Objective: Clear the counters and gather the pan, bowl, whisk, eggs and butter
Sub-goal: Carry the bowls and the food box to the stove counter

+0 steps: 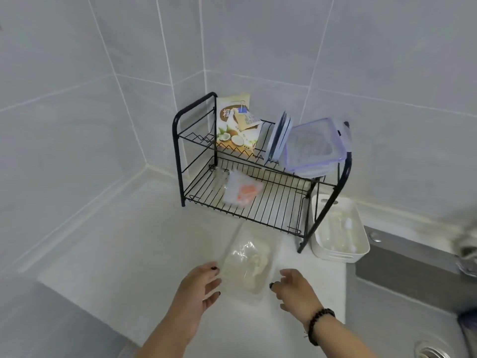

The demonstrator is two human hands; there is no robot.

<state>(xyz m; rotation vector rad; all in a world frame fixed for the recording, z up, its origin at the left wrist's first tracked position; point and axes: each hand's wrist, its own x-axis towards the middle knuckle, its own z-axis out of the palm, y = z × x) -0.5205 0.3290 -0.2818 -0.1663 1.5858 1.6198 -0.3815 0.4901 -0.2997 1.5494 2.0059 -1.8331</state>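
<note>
Counter (129, 254) clearing is what we judge this to be: a clear plastic bag (247, 267) lies flat in front of the wire rack (258, 200). We bracket it with left hand (198, 285) and right hand (294, 290), fingers spread wide, holding nothing, ready to lift. No pan, bowl, whisk, eggs or butter show.

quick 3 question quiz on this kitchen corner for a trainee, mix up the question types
1. True or false: the left hand grips the clear plastic tray.
2. The coconut packet stands on which shelf of the black rack: A upper, B lower?
3. Fill in: the white basket sits to the rack's ____.

Key: 1 false, both hands are open beside it, right hand too. 2 A. 3 right.
</note>
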